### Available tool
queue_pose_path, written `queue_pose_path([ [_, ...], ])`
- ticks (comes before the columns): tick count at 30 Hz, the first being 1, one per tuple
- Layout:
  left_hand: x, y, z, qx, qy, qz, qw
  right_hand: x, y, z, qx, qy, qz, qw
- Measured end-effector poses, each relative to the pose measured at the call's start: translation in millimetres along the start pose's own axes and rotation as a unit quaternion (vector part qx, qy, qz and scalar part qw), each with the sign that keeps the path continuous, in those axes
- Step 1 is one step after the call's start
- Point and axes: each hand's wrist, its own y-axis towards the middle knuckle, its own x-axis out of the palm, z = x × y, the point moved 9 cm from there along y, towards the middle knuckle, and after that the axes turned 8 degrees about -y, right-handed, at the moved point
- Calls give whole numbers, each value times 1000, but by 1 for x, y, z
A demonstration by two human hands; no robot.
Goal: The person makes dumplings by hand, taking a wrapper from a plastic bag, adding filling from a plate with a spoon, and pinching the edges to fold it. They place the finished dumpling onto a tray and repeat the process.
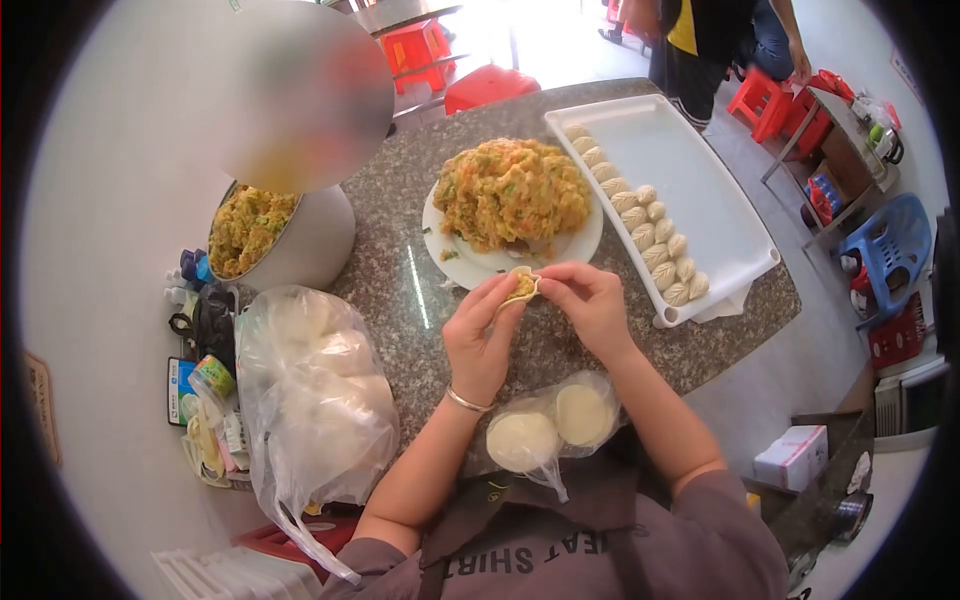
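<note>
A dumpling wrapper with filling point(521, 288) is between my hands, over the near edge of the filling plate. My left hand point(478, 335) cups it with the fingers closed around its side. The fingertips of my right hand point(592, 305) pinch its right edge. The wrapper's top is partly open, and orange-green filling shows inside. Just beyond stands a white plate point(447, 258) heaped with chopped filling point(515, 195). Close to my body, two stacks of round wrappers point(522, 440) lie on clear plastic.
To the right, a white tray point(690, 165) holds rows of pleated dumplings point(655, 240) along its left side. A metal pot point(325, 235) of filling and a plastic bag point(320, 400) with pale contents stand left on the granite table point(390, 210). People point(715, 50) stand beyond.
</note>
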Motion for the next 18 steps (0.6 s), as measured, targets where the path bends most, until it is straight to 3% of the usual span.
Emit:
queue_pose_path([
  [3, 1, 0, 3, 6, 45, -11, 999, -3, 1, -4, 8, 2, -1, 1000],
  [5, 1, -1, 5, 10, 51, -13, 999, -1, 2, 1, 75, 18, -58, 995],
  [9, 2, 1, 11, 24, 23, 9, 999, 2, 2, 0, 79, 46, -65, 994],
  [14, -3, -2, -4, -33, -35, 57, 997, 4, 1, -19, -70, -67, -53, 994],
  [16, -7, -3, -7, -46, -68, 80, 993, 6, -1, -32, -69, -99, -59, 991],
  [18, -8, -2, -3, -60, 9, 65, 996, 8, -3, -35, -77, -131, -66, 986],
])
